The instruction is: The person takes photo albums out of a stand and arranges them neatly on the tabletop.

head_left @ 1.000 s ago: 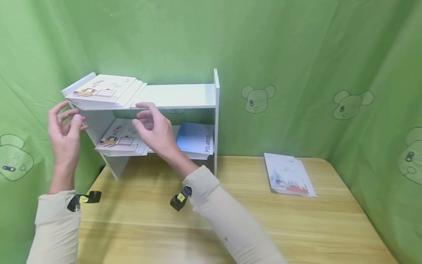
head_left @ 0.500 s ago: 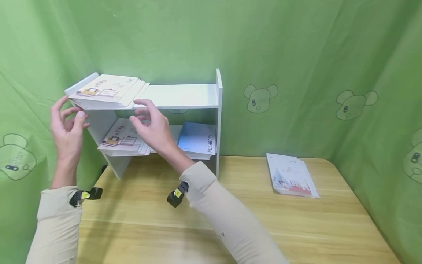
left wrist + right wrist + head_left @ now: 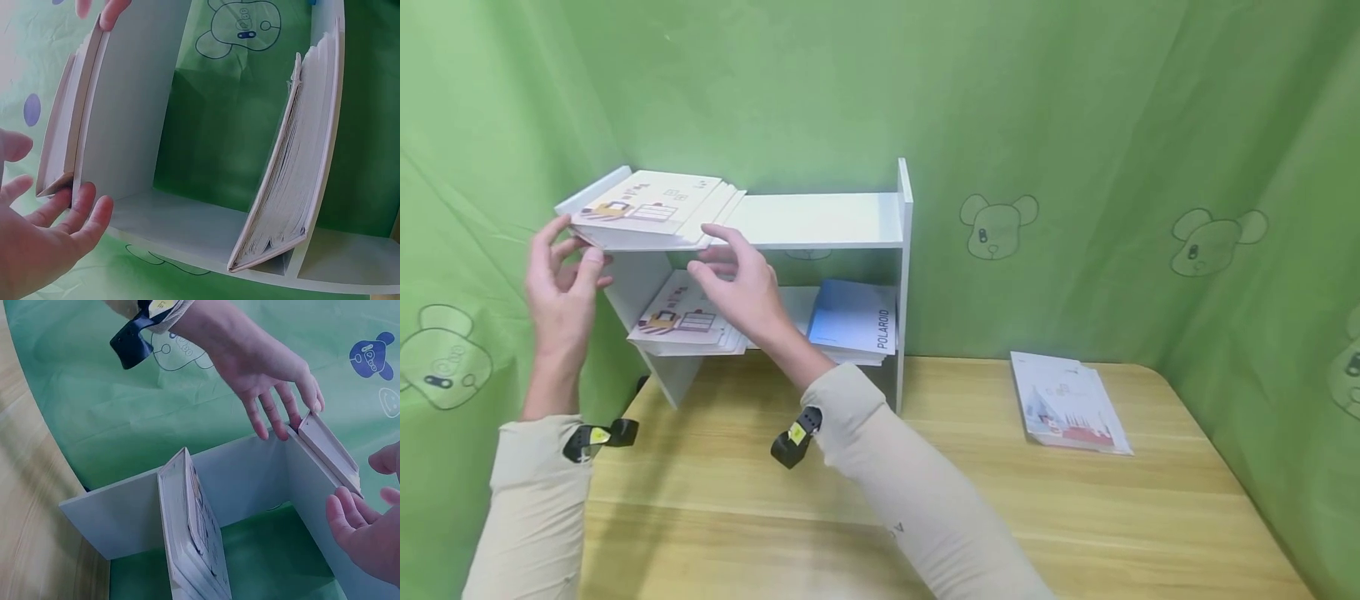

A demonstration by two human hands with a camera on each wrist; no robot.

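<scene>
On the upper board of a white two-tier shelf (image 3: 820,218), a stack of pale hardcover books (image 3: 655,196) with a truck drawing lies flat against the low left side. My left hand (image 3: 563,287) is at the stack's front left corner, index fingertip right at the cover's edge, the other fingers loosely bent. My right hand (image 3: 741,287) is at the front edge toward the stack's right side, index fingertip at the lower books, thumb held apart below. In the right wrist view, the left hand (image 3: 269,378) and right hand (image 3: 365,540) flank the stack's ends.
Below, another truck-covered stack (image 3: 673,321) lies at the left, partly hidden by the right hand. A blue book marked POLAROID (image 3: 853,317) tops the pile beside the right panel. More books (image 3: 1067,400) lie on the wooden table (image 3: 970,508). Green curtain (image 3: 1075,108) surrounds it.
My left hand has risen slightly and moved inward to the stack's corner. My right hand has shifted a little left along the front edge. The view has drifted slightly; the books look unchanged.
</scene>
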